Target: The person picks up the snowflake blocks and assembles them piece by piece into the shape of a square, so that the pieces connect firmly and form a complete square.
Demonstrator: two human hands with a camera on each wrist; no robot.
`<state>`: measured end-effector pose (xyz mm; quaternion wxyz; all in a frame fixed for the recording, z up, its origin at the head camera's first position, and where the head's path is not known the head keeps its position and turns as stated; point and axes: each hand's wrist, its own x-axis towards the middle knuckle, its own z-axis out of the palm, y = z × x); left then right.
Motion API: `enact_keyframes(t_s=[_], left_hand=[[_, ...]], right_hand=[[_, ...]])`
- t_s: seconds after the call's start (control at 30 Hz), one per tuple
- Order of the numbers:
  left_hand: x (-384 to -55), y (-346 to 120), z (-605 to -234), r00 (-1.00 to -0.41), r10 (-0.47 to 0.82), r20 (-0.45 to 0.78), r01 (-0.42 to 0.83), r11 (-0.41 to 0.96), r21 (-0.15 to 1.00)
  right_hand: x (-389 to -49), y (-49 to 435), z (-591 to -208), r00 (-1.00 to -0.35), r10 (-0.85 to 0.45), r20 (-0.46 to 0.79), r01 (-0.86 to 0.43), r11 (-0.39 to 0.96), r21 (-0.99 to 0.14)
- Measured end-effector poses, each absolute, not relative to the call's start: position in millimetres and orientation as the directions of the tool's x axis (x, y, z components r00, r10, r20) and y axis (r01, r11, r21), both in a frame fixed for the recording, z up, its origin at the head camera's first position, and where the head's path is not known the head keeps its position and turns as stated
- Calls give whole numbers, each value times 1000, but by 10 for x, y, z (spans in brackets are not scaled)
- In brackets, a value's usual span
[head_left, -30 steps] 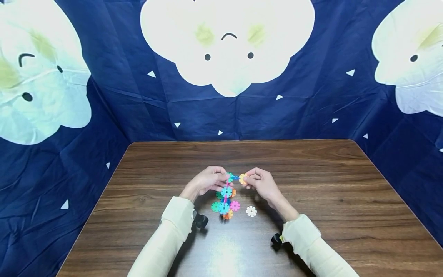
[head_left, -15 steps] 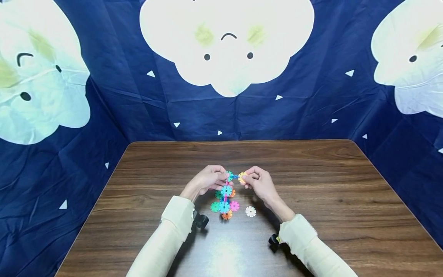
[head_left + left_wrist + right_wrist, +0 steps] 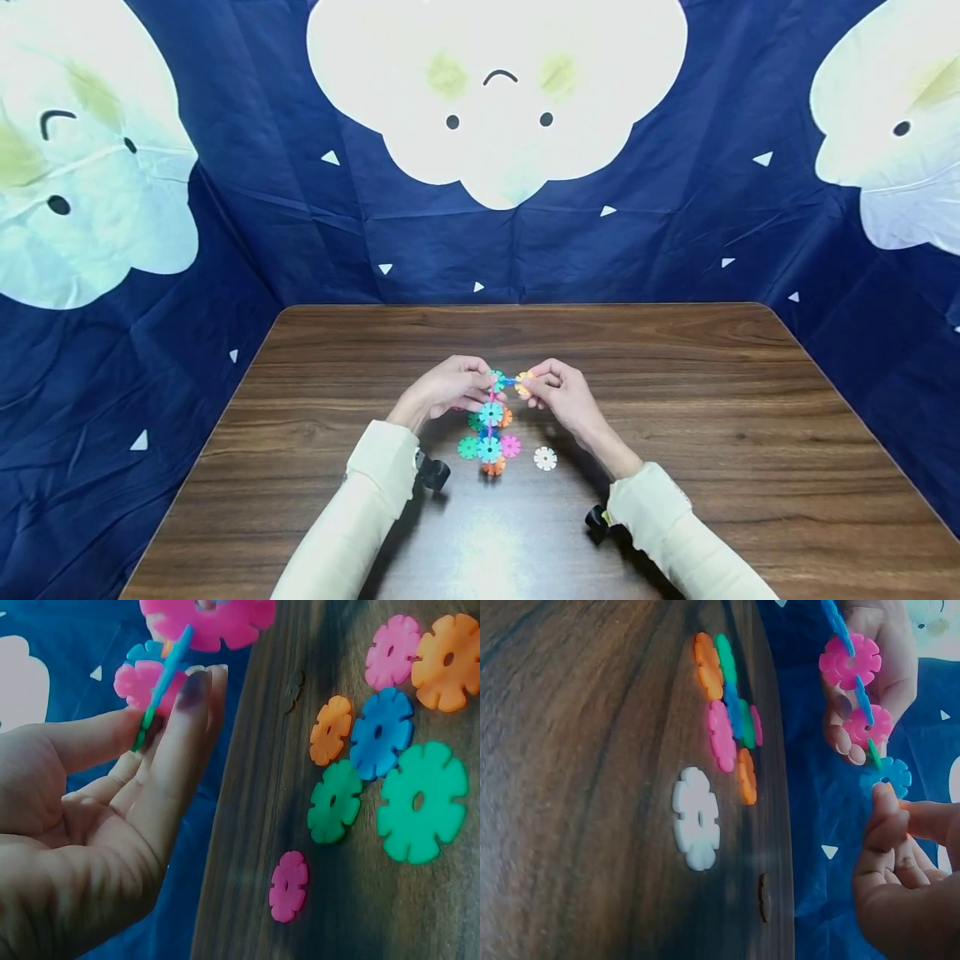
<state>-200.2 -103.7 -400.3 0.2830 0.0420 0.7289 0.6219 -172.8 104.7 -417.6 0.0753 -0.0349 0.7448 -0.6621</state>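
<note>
A chain of notched plastic snowflake discs (image 3: pixel 491 414) runs between my two hands, with light blue, pink, green, blue and orange links joined at their slots. My left hand (image 3: pixel 451 388) pinches the chain near the green disc (image 3: pixel 142 733) between thumb and fingers. From there, pink discs (image 3: pixel 850 661) and light blue ones trail back toward me. My right hand (image 3: pixel 567 397) grips the orange disc (image 3: pixel 522 382) at the far end, beside a blue disc (image 3: pixel 895 777). In the right wrist view the fingertips largely hide that orange disc.
Loose snowflake discs lie on the wooden table (image 3: pixel 712 400) under the chain: green (image 3: pixel 422 802), blue (image 3: pixel 381 735), orange (image 3: pixel 448 664) and pink (image 3: pixel 289 886). A white disc (image 3: pixel 545 458) lies to their right, and a brown disc (image 3: pixel 764 898) near the far edge. Blue cloth (image 3: pixel 510 250) hangs behind.
My right hand has shifted very slightly left with the orange disc, while the near end of the chain has swung slightly right. Both hands keep their hold.
</note>
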Motion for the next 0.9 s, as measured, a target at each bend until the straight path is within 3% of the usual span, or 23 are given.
enact_keyframes(t_s=[0.2,0.47,0.7,0.9], left_hand=[[-2034,-1110,-4051,-832,425,-357,-317,164,934],[-2055,-1209,-4080,-846,406,-345,-321,130,938],[-2045,-1257,-4069,-842,403,-357,-339,118,933],[-2027,-1282,-4079,-847,407,-343,-326,115,939]], right_hand=[[-1753,1073,-4200,-972,-208,-107,82,127,-989],[-1686,1152,-4281,-959,-243,-144,79,258,-963],[-1561,1317,-4332,-884,-450,-124,-174,563,-808],[-1490,1400,-4299,-825,-556,-101,-352,646,-677]])
